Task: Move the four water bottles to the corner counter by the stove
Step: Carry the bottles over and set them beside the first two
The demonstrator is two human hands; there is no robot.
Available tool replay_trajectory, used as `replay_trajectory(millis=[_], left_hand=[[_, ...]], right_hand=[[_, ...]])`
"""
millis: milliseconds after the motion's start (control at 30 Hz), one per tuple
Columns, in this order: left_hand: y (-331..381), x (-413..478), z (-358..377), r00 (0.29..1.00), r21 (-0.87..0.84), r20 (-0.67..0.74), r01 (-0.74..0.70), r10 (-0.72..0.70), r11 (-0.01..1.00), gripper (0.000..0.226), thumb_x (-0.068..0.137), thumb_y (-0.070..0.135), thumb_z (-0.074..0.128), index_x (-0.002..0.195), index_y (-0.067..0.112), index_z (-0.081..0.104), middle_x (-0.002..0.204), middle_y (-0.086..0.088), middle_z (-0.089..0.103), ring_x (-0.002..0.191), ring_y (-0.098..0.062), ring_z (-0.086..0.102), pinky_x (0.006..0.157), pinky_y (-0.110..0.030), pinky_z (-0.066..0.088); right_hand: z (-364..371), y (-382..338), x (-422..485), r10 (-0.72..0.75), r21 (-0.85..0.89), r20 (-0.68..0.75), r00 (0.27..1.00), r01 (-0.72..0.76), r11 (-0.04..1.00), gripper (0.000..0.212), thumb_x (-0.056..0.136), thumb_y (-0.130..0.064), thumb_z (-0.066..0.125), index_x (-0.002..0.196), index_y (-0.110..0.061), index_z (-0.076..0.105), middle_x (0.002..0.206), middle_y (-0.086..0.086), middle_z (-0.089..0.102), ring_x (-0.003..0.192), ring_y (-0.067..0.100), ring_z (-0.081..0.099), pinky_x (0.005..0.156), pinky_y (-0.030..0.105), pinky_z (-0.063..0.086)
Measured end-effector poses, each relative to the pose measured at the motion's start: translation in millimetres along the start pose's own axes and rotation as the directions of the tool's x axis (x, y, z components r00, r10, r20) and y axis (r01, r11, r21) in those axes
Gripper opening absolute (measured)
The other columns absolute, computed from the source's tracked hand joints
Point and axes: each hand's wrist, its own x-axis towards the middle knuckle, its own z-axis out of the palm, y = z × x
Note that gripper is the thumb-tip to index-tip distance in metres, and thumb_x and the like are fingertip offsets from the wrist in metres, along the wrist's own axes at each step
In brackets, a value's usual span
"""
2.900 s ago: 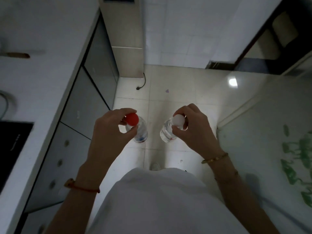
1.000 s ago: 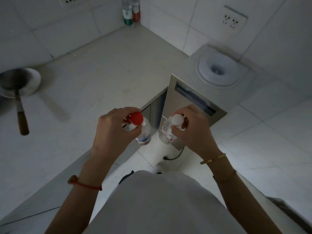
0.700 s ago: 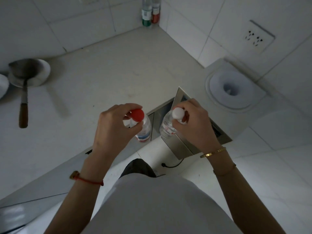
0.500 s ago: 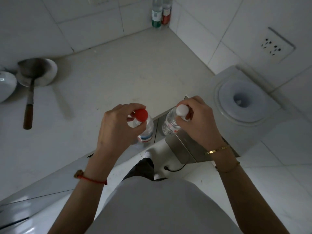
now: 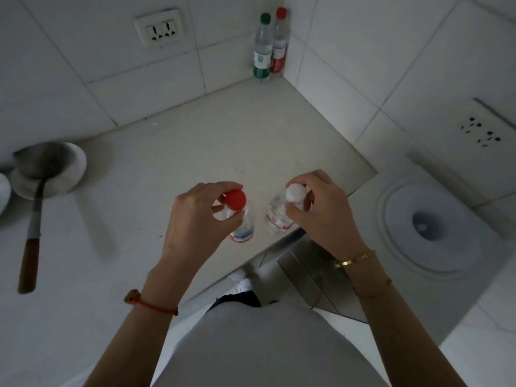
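My left hand [image 5: 195, 219] grips the neck of a clear water bottle with a red cap [image 5: 242, 219], held over the front part of the white corner counter [image 5: 195, 141]. My right hand [image 5: 321, 216] grips the neck of a second clear bottle with a white cap [image 5: 276, 216], close beside the first and near the counter's front edge. Both bottles hang upright below my fingers. Two more bottles stand upright in the far corner against the tiled wall, one with a green cap [image 5: 262, 48] and one with a red cap [image 5: 279, 43].
A metal ladle with a wooden handle [image 5: 30, 241] lies in a white dish [image 5: 67, 174] on the counter at the left. A wall socket [image 5: 160, 27] sits above the counter. At the right stands a white appliance with a round recess [image 5: 418, 227]. A steel panel [image 5: 312, 277] hangs below the counter edge.
I have turned from the floor to the corner counter and come closer. Both held bottles now hang over the counter's front part instead of over the floor and cabinet front.
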Motion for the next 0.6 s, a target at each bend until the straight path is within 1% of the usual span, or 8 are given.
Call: replay_trajectory(millis=[67,167,267,333,467,600], left_hand=[[-6.0,21.1,-0.4,1.000,-0.013,-0.006,-0.017,0.017,1.000,0.045,0.072,0.015,0.083,0.115,0.015,0.069,0.102,-0.003,0.072,0.086,-0.009,0.067,0.079,-0.016,0.057],[-13.7,51.7,-1.0,0.999,-0.025,-0.017,-0.030,0.030,0.999,0.044,0.072,0.014,0.082,0.114,0.015,0.070,0.101,-0.003,0.072,0.086,-0.008,0.066,0.079,-0.012,0.055],[-19.5,80.4,0.0,0.998,-0.012,-0.020,-0.054,0.054,0.998,0.043,0.073,0.014,0.082,0.114,0.015,0.070,0.101,-0.003,0.072,0.085,-0.009,0.065,0.079,-0.009,0.053],[-22.5,98.7,1.1,0.998,-0.016,-0.024,-0.061,0.061,0.998,0.043,0.073,0.014,0.081,0.114,0.015,0.070,0.101,-0.003,0.072,0.086,-0.009,0.065,0.078,-0.013,0.056],[-26.8,134.1,6.1,0.998,-0.032,-0.038,-0.055,0.054,0.998,0.043,0.073,0.013,0.081,0.114,0.014,0.070,0.100,-0.004,0.072,0.086,-0.012,0.066,0.077,-0.026,0.060],[-31.1,169.0,18.3,0.998,-0.023,-0.049,-0.048,0.047,0.999,0.044,0.072,0.014,0.082,0.115,0.013,0.070,0.102,-0.005,0.073,0.087,-0.013,0.066,0.077,-0.028,0.060]], right_hand=[[3.9,-0.2,18.5,0.004,-0.005,-0.012,1.000,-0.004,1.000,0.031,0.076,-0.016,0.075,0.104,-0.012,0.060,0.106,0.004,0.059,0.082,0.010,0.056,0.076,0.023,0.053],[8.8,-0.9,46.5,0.009,-0.010,-0.017,1.000,-0.009,1.000,0.031,0.075,-0.015,0.074,0.103,-0.012,0.061,0.105,0.004,0.059,0.075,0.013,0.058,0.071,0.024,0.053],[11.6,0.3,74.8,0.006,-0.005,-0.033,0.999,-0.006,1.000,0.029,0.075,-0.015,0.074,0.101,-0.011,0.062,0.103,0.005,0.060,0.071,0.013,0.056,0.067,0.020,0.047],[12.6,1.9,92.8,0.004,-0.009,-0.035,0.999,-0.004,1.000,0.029,0.075,-0.014,0.074,0.102,-0.008,0.063,0.103,0.007,0.060,0.075,0.012,0.056,0.070,0.019,0.046],[12.4,5.9,126.2,0.012,0.006,-0.044,0.999,-0.012,1.000,0.028,0.075,-0.011,0.074,0.100,-0.007,0.063,0.102,0.008,0.060,0.074,0.015,0.057,0.070,0.023,0.049],[11.6,17.6,160.5,0.010,-0.015,-0.052,0.999,-0.011,1.000,0.027,0.074,-0.010,0.073,0.100,-0.008,0.063,0.101,0.007,0.059,0.072,0.014,0.056,0.068,0.020,0.044]])
